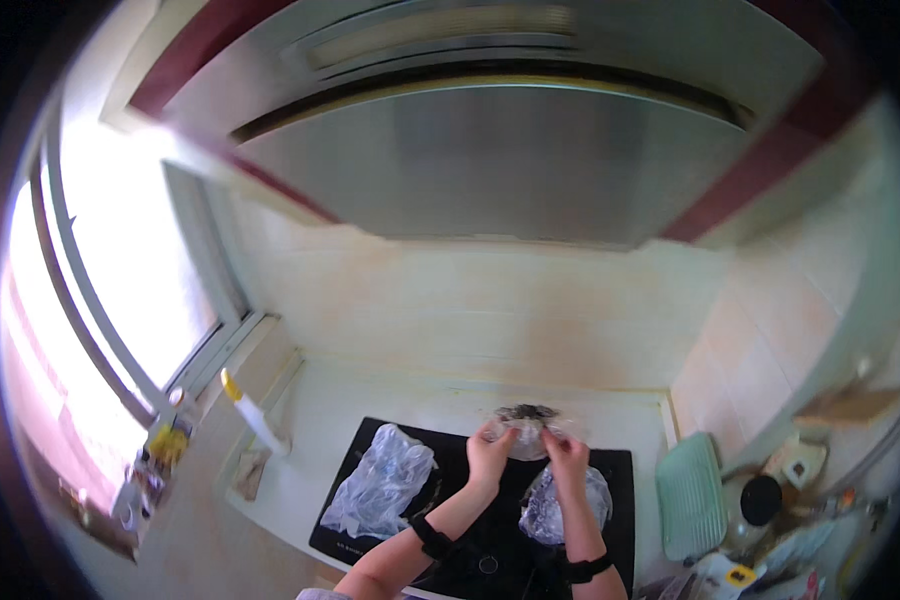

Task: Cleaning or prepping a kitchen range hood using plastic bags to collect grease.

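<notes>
My left hand [489,456] and my right hand [565,452] pinch the near edge of a clear plastic bag [526,439] between them, above the back of a black glass cooktop [487,517]. Something dark shows at the bag's far side; what it is I cannot tell. Below my right forearm, a shiny crumpled plastic bag [544,510] rests on the cooktop's right side. Another crumpled, pale translucent plastic bag [384,484] lies on its left side. Both wrists wear black bands.
A green ribbed plastic tray [691,499] stands right of the cooktop, beside a jar with a black lid [761,500]. At the left is a white bottle with a yellow tip [251,412], near the window ledge. A range hood [517,165] hangs overhead.
</notes>
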`<state>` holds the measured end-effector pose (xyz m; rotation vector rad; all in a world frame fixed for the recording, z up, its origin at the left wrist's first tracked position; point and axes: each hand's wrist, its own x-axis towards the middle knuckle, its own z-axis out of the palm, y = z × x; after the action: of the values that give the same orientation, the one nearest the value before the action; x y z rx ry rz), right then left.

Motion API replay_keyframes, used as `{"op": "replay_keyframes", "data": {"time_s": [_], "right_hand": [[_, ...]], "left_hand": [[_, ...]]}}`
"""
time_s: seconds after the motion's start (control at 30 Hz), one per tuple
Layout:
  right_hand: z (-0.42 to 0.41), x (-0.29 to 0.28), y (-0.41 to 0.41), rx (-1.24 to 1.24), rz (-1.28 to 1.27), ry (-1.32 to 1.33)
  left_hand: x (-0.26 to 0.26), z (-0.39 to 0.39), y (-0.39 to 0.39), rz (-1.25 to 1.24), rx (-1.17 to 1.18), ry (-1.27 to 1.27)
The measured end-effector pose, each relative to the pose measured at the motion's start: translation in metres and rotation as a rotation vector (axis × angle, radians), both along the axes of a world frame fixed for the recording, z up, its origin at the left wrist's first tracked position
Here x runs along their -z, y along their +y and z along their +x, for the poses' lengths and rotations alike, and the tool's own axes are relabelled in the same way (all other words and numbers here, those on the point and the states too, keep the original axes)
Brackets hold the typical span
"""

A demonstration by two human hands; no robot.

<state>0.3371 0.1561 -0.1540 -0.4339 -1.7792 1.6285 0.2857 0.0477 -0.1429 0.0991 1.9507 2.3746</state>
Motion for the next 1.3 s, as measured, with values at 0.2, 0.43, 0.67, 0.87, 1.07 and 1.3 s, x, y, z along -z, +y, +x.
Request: {"op": "replay_keyframes", "data": {"time_s": [0.2, 0.43, 0.67, 0.87, 1.07, 1.3], "right_hand": [[-0.009, -0.016, -0.032, -0.017, -0.014, -0.053], [-0.027, -0.038, -0.095, 0.019, -0.083, -0.056], [-0.041, -0.048, -0.145, 0.045, -0.066, -0.056], [-0.038, -0.050, -0.152, 0.057, -0.060, -0.051], [-0.035, -0.050, -0.146, 0.060, -0.049, -0.044], [-0.033, -0.043, -0.126, 0.040, -0.001, -0.063]], "left_hand": [[-0.008, -0.013, -0.036, 0.021, 0.049, 0.029], [-0.030, -0.045, -0.097, 0.008, 0.114, 0.031], [-0.039, -0.064, -0.146, 0.023, 0.109, 0.148], [-0.043, -0.064, -0.154, 0.008, 0.132, 0.200], [-0.034, -0.066, -0.146, 0.039, 0.184, 0.216], [-0.034, -0.059, -0.136, -0.037, 0.168, 0.252]]}}
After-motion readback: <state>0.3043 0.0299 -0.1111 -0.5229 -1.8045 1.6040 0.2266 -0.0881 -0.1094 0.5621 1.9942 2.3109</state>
